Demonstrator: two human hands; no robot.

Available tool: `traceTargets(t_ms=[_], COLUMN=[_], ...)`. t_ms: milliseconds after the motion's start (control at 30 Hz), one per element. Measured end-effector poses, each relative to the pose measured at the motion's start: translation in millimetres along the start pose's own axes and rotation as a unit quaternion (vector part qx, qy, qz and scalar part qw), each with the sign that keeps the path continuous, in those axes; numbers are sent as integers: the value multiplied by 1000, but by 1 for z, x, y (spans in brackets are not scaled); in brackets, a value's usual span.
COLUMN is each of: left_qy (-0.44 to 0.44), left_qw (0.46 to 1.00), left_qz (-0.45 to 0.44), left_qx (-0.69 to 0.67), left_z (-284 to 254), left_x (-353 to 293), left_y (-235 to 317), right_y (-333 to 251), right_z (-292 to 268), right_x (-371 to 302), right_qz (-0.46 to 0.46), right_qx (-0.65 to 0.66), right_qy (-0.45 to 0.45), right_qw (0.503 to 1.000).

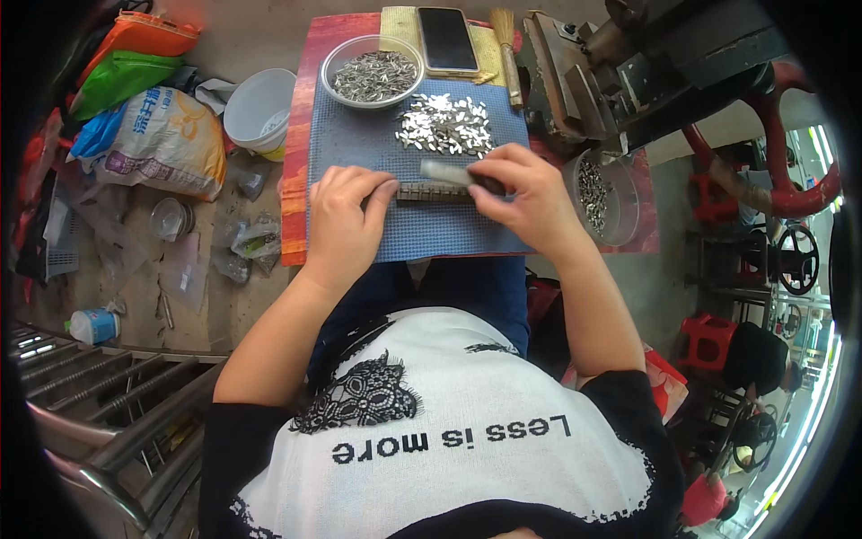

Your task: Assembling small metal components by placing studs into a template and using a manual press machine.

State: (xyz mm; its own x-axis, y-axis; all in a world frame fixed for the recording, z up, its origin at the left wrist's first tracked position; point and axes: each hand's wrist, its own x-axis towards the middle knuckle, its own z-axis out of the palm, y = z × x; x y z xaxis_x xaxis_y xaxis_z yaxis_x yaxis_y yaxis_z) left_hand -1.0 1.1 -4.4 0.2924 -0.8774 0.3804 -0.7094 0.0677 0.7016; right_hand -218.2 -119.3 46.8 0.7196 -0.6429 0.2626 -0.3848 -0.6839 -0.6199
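Note:
A dark metal slotted bar (435, 192) lies crosswise on the blue ribbed mat (431, 235), with a row of small parts along it. At its left end, my left hand (348, 214) is closed, thumb and fingers pressing on the bar. My right hand (528, 196) grips a short brush-like tool (446, 172) by its dark end. The tool's pale head is smeared by motion just above the bar, so its exact kind is unclear. Just beyond lies a loose pile of small white and silvery pieces (444, 124).
A clear bowl of small metal pieces (373, 79), a phone (447, 40) and a straw hand brush (507, 58) sit along the far side. To the right stand a heavy machine (620, 67) and a clear tub (603, 202). A white bucket (260, 108) is at left.

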Motion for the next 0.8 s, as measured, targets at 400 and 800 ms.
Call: traceTargets(t_ms=[400,800], left_qy=[-15,-64], left_qw=[1000,997], left_qz=[8,-26], left_qx=[20,34], left_z=[2,-3], left_x=[2,7], left_y=[3,10], right_y=[0,3], right_z=[13,10], right_x=[10,9], right_qz=[-80,-92], right_qx=[-26,-7], right_qy=[-78,-101], right_qw=[993,991])
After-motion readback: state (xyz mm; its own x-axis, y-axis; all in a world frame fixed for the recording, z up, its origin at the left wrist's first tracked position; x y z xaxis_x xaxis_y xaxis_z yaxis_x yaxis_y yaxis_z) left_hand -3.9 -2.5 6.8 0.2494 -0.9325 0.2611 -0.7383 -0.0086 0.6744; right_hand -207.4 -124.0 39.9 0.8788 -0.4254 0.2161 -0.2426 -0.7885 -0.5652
